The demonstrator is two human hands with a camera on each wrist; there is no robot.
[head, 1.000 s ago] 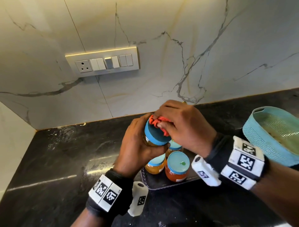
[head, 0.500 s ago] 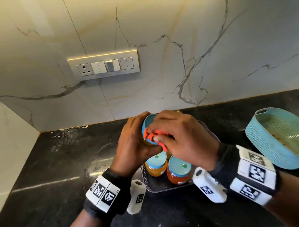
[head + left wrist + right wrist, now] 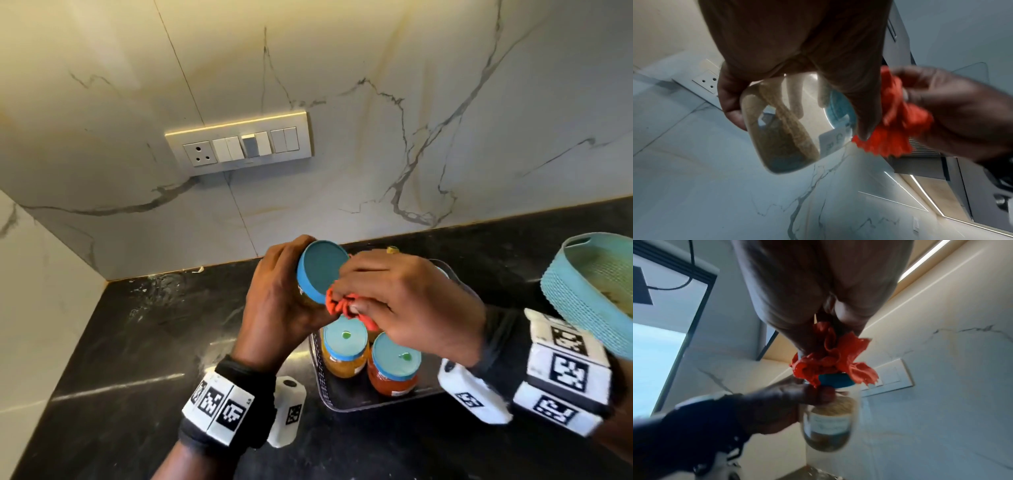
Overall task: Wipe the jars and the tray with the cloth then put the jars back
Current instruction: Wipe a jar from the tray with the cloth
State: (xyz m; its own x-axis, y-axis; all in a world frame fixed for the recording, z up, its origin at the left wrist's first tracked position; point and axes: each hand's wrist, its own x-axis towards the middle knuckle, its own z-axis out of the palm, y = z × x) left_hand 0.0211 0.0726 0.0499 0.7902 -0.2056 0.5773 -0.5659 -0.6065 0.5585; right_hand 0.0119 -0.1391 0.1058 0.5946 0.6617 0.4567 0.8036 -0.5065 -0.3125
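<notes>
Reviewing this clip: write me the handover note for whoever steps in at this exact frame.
Left hand: grips the lifted jar, tilted, above the tray.
Right hand: bunches the orange cloth against the rim of that jar's blue lid.
On the tray: an orange-filled jar and a red-filled jar in front; anything behind them is hidden by the hands.
Done: wiping of the lifted jar is under way.
Left: finish it, wipe the other jars and the tray, set the jars back.
</notes>
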